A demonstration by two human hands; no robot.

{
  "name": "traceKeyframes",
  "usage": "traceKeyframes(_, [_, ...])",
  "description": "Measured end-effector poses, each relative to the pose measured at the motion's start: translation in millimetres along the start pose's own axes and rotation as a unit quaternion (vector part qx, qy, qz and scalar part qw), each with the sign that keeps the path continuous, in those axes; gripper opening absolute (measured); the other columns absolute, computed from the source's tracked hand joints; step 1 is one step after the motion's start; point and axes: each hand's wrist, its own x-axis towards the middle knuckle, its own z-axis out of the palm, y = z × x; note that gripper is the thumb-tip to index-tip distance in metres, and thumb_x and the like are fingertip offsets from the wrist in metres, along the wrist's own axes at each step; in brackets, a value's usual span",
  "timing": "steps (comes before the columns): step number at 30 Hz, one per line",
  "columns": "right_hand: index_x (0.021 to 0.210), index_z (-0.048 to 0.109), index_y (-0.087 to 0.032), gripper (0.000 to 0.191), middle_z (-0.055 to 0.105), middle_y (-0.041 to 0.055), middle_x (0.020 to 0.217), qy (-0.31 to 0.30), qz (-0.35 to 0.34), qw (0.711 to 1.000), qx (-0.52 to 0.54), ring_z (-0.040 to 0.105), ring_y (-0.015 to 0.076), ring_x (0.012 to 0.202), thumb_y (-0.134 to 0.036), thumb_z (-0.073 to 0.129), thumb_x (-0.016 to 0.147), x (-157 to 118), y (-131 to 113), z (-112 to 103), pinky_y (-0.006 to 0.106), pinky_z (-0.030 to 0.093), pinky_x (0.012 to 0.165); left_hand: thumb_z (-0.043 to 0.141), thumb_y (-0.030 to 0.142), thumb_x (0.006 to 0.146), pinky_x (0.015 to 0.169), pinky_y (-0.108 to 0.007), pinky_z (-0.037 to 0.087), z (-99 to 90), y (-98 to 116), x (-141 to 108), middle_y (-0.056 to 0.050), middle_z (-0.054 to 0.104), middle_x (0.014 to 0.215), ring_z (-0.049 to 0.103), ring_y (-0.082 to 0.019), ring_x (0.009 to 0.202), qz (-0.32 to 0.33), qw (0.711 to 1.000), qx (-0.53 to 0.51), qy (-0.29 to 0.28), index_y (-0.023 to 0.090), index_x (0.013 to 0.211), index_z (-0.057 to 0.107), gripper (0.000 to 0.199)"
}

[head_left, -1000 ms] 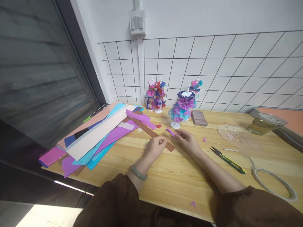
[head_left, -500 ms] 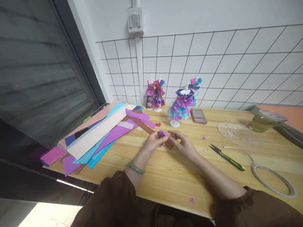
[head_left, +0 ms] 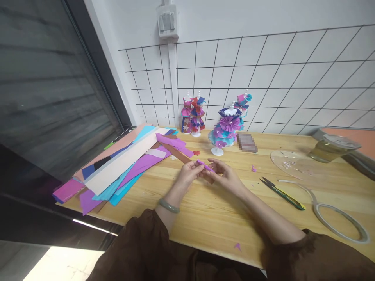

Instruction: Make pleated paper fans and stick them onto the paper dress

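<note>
Between my two hands is a small purple piece of paper (head_left: 206,166), seen as a narrow strip slanting down to the right. My left hand (head_left: 190,173) pinches its left end. The fingers of my right hand (head_left: 225,174) close on its right end, thumb below and index finger raised behind. Under the hands lies a brown paper strip (head_left: 181,156), partly hidden by them. A red paper flower (head_left: 196,153) and a white paper flower (head_left: 174,157) lie just beyond my left hand.
Coloured paper strips (head_left: 125,166) are piled at left. Small dress stands with paper outfits (head_left: 229,125) stand along the wall. Thread snips (head_left: 283,194), a tape roll (head_left: 341,222), a clear dish (head_left: 290,164) and a lidded jar (head_left: 331,148) are at right. Purple scraps (head_left: 238,246) lie about.
The purple paper has turned from a bunched shape to a thin, edge-on strip spanning both hands. My fingers have shifted slightly along it. The view has moved a little.
</note>
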Motion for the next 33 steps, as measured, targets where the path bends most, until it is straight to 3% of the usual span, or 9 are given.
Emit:
traceKeyframes(6, [0.114, 0.05, -0.016, 0.042, 0.064, 0.008, 0.087, 0.023, -0.017, 0.999, -0.024, 0.062, 0.0189, 0.08, -0.037, 0.055, 0.078, 1, 6, -2, 0.034, 0.051, 0.071, 0.072, 0.025, 0.061, 0.066, -0.022, 0.042, -0.6, 1, -2, -0.004, 0.062, 0.077, 0.057, -0.009, 0.07, 0.003, 1.0, -0.007, -0.011, 0.012, 0.083, 0.061, 0.028])
traceKeyframes(10, [0.114, 0.051, -0.018, 0.039, 0.065, 0.0068, 0.087, 0.034, -0.062, 0.994, -0.081, 0.061, 0.0183, 0.078, -0.034, 0.054, 0.079, 1, 7, -4, 0.035, 0.05, 0.074, 0.075, 0.022, 0.056, 0.067, -0.024, 0.044, -1.2, 0, 0, -0.004, 0.062, 0.084, 0.057, -0.012, 0.076, 0.012, 1.0, 0.008, -0.008, 0.015, 0.09, 0.06, 0.037])
traceKeyframes(19, [0.115, 0.053, -0.019, 0.039, 0.064, 0.0078, 0.094, 0.011, -0.099, 0.984, -0.148, 0.059, 0.0185, 0.082, -0.035, 0.053, 0.08, 1, 4, -8, 0.033, 0.048, 0.074, 0.073, 0.025, 0.057, 0.069, -0.026, 0.045, -2.9, -5, 4, -0.002, 0.062, 0.072, 0.057, -0.01, 0.068, 0.093, 0.992, 0.085, -0.001, 0.012, 0.078, 0.059, 0.028])
traceKeyframes(23, [0.103, 0.062, -0.019, 0.031, 0.063, 0.0075, 0.088, -0.025, -0.107, 0.981, -0.162, 0.058, 0.0177, 0.077, -0.037, 0.05, 0.082, 3, 4, -10, 0.03, 0.047, 0.067, 0.072, 0.026, 0.058, 0.069, -0.025, 0.044, -4.6, -8, 5, -0.001, 0.061, 0.071, 0.057, -0.01, 0.068, 0.119, 0.986, 0.115, -0.014, 0.014, 0.079, 0.058, 0.029])
traceKeyframes(27, [0.09, 0.065, -0.019, 0.025, 0.063, 0.0067, 0.081, -0.021, -0.108, 0.98, -0.166, 0.057, 0.0171, 0.073, -0.037, 0.048, 0.083, 5, 6, -15, 0.03, 0.046, 0.064, 0.071, 0.026, 0.059, 0.07, -0.025, 0.044, -5.9, -10, 6, -0.001, 0.06, 0.074, 0.057, -0.011, 0.071, 0.146, 0.98, 0.132, -0.01, 0.014, 0.082, 0.055, 0.03])
traceKeyframes(33, [0.089, 0.064, -0.02, 0.025, 0.062, 0.0073, 0.083, -0.016, -0.128, 0.974, -0.186, 0.057, 0.018, 0.074, -0.037, 0.047, 0.084, 5, 3, -19, 0.032, 0.046, 0.066, 0.07, 0.026, 0.06, 0.064, -0.022, 0.041, -2.7, -5, 3, 0.0, 0.057, 0.068, 0.053, -0.01, 0.066, 0.158, 0.974, 0.163, 0.01, 0.014, 0.074, 0.055, 0.024])
